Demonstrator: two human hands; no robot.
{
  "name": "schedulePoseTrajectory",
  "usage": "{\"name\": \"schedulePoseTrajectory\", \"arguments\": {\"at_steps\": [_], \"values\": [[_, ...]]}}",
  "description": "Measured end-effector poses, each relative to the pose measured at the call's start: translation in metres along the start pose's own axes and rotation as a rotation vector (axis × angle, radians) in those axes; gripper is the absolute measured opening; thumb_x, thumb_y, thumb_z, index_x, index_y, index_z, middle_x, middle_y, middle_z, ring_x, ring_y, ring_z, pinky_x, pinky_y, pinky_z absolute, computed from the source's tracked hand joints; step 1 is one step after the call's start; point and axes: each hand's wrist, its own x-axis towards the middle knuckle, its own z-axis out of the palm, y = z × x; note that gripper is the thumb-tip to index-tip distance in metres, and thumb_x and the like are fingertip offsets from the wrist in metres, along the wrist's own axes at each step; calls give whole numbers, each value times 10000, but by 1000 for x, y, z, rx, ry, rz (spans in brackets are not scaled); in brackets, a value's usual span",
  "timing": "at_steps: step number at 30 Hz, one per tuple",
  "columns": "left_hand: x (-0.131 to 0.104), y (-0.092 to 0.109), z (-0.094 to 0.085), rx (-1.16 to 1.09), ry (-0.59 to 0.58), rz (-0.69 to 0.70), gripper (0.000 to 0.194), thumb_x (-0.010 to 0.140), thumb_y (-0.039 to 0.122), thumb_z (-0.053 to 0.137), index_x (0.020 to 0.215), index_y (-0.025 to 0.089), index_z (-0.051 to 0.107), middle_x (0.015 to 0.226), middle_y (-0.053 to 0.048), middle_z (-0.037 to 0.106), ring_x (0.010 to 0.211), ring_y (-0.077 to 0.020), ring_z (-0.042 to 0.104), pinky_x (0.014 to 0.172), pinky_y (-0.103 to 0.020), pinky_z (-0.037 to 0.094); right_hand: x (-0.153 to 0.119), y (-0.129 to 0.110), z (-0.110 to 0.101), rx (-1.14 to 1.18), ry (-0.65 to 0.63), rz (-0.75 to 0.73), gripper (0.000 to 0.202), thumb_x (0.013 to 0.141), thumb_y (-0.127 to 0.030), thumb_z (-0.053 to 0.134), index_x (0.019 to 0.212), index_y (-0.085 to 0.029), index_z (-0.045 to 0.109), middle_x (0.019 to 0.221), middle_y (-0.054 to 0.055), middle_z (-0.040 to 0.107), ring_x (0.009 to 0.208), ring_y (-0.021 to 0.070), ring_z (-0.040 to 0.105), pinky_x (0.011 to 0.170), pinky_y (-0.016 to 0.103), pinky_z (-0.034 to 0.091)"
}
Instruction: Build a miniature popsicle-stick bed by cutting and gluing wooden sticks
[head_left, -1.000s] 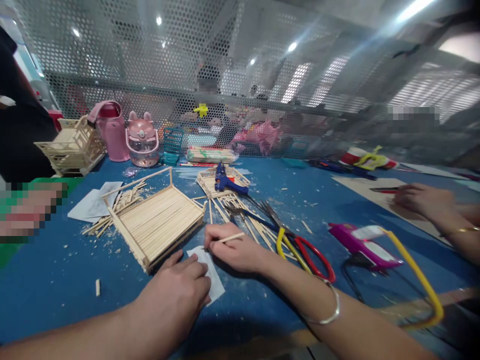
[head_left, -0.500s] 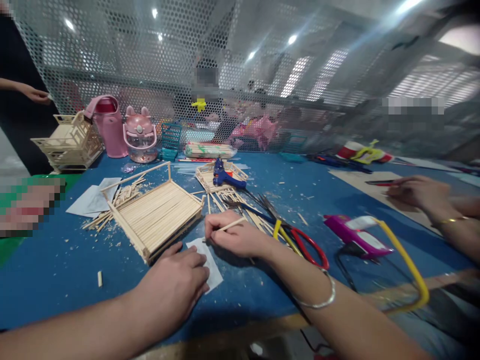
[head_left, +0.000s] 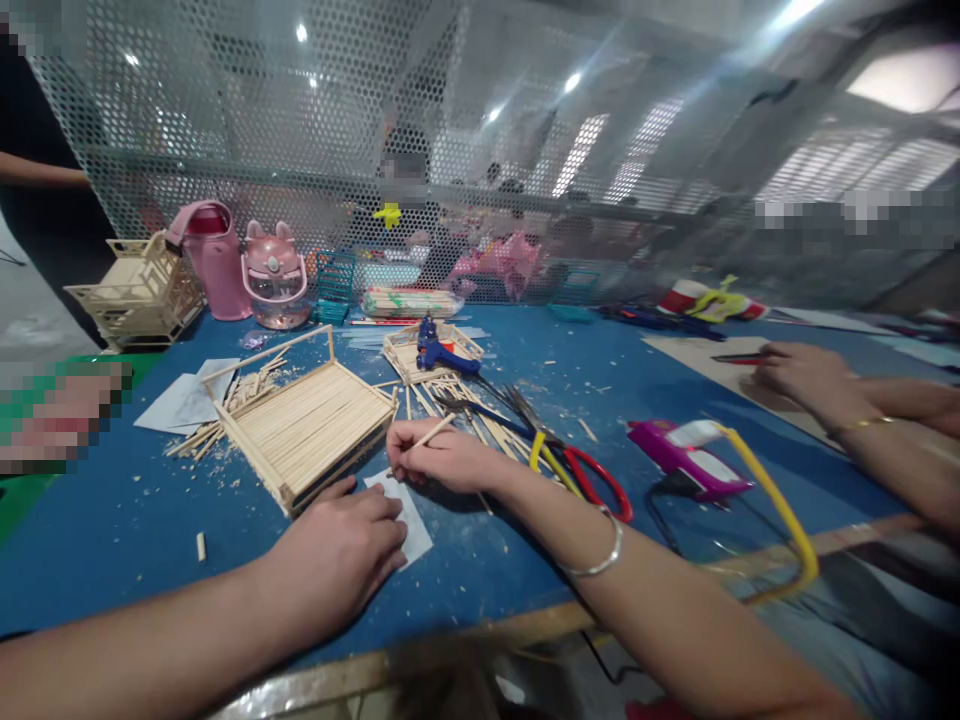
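Lower centre of frame: left hand (head_left: 341, 548) lay loosely spread on paper (head_left: 416, 532), right hand (head_left: 442, 458) pinched a thin stick (head_left: 436, 429), apparently marking; next move likely called for steady bracing.

Left hand (head_left: 339, 548) palm down, right hand (head_left: 444, 460) pinching, forearms (head_left: 176, 622) converging.

The stick-built platform (head_left: 311, 415) is the reference point. In front of it, the left hand (head_left: 345, 545) covers part of the paper slip (head_left: 412, 530); any marks are too small to read. Right of it, the right hand (head_left: 442, 460) conceals the lower part of the thin stick (head_left: 436, 429); I cannot make out the tip. Behind it, the blue glue gun (head_left: 448, 359) masks part of the smaller stick frame (head_left: 399, 358). Far right of it, a co-worker's forearm (head_left: 915, 468) is cut off at the view's edge. Well behind it, shapes beyond the perforated screen (head_left: 247, 110) blur.
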Motion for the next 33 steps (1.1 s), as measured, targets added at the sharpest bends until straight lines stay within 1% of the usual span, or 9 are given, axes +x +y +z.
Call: {"name": "schedulePoseTrajectory", "arguments": {"at_steps": [3,6,9,15,19,23,27,29,33], "values": [[0,1,-1,6,-3,2,227,881,238,407,949,215,623,1020,-32,646,993,-213,584,921,-472,391,0,4,0,65,24,-3,71,680,-121,405,707,-164,455,596,-37,504,479,70,421,445,183,330],[0,2,-2,26,1,5,237,884,240,402,943,205,629,996,-43,654,1011,-224,577,914,-468,392,0,7,2,63,66,-6,103,674,-114,404,746,-168,455,605,-43,512,476,67,428,442,178,328],[0,3,-1,44,26,6,237,884,234,407,963,211,629,1020,-43,660,1011,-234,583,919,-489,380,0,5,2,49,97,16,100,656,-102,394,704,-166,453,591,-44,501,464,65,426,432,177,323],[-2,4,4,128,88,28,214,865,225,451,984,199,628,1068,-58,662,1012,-269,589,915,-508,370,-2,2,-1,-119,139,-46,81,660,-100,436,691,-165,473,598,-39,505,535,80,440,486,184,328],[-2,5,4,149,102,23,208,863,222,456,979,202,627,1078,-53,661,1011,-267,588,914,-496,367,-5,3,0,-124,127,-78,57,716,-126,431,694,-169,462,621,-30,526,563,86,449,529,196,345],[0,5,2,134,101,4,205,862,236,457,956,220,639,1058,-44,667,1031,-267,575,918,-492,356,-4,2,6,-165,132,-125,109,747,-127,402,673,-166,470,616,-28,510,580,89,445,569,205,355],[0,3,3,110,90,-1,207,862,242,457,951,222,643,1008,-43,681,988,-247,597,887,-456,389,-2,1,13,-314,97,-180,144,727,-92,397,665,-161,507,606,-28,499,588,95,438,576,206,345],[0,3,4,101,87,-3,209,860,242,458,962,223,640,1022,-38,681,1008,-258,590,894,-469,385,-3,2,12,-379,100,-184,148,711,-86,400,643,-158,510,592,-27,491,577,96,428,568,208,337],[0,2,5,99,90,-5,198,854,243,471,965,229,634,1081,-34,661,1047,-274,569,912,-498,365,-5,5,9,-384,146,-158,157,698,-84,391,623,-155,509,576,-23,496,560,97,430,555,207,337]]}}
